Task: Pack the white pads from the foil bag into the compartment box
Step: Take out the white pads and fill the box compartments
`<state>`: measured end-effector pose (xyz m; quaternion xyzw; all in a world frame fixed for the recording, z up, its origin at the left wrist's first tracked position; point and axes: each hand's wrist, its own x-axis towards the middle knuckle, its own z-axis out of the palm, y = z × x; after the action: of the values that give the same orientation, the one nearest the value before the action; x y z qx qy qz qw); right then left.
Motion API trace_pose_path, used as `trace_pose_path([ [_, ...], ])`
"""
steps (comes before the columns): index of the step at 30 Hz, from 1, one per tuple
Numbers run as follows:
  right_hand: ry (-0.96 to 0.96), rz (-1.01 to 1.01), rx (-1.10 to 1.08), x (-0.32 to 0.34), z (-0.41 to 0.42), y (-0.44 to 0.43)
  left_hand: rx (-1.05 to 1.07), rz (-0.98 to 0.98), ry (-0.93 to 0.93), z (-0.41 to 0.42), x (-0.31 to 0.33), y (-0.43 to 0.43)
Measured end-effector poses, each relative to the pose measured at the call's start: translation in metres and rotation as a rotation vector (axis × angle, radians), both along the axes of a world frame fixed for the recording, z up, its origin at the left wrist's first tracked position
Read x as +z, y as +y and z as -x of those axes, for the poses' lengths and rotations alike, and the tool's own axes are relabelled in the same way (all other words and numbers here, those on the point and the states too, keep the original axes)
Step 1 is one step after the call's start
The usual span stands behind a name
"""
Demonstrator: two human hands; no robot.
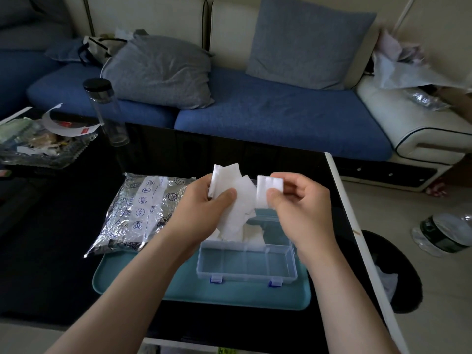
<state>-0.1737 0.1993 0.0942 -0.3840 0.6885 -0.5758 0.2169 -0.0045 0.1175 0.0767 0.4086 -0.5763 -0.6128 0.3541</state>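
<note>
- The white pads (236, 200) are split: a loose bunch is held above the compartment box (246, 277), and a small neat stack (264, 190) sits just beside it.
- The left hand (201, 210) grips the bunch, thumb pressed on its front.
- The right hand (301, 213) pinches the small stack between thumb and fingers.
- More pads lie in the far half of the open clear box, below the hands; which compartment cannot be told. The near half with the blue latches (215, 278) holds nothing.
- The box stands on a teal tray (178, 290).
- The foil bag (143, 208) lies left of the box, partly on the tray.
- All rest on a dark surface (51, 264), with a clear bottle (107, 111) farther back and a blue sofa (281, 116) beyond.
</note>
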Motion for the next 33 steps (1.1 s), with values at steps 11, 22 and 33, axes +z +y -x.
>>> trace_pose_path([
  [11,0.072,-0.078,0.212,0.003,-0.006,0.004,-0.1,0.185,-0.143,-0.001,0.006,0.001],
  [22,0.111,-0.112,0.139,-0.002,-0.006,0.003,-0.116,0.204,-0.177,-0.002,0.002,0.0],
  [33,-0.388,-0.087,0.143,0.009,0.003,0.004,-0.03,-0.008,0.005,0.0,-0.001,0.0],
])
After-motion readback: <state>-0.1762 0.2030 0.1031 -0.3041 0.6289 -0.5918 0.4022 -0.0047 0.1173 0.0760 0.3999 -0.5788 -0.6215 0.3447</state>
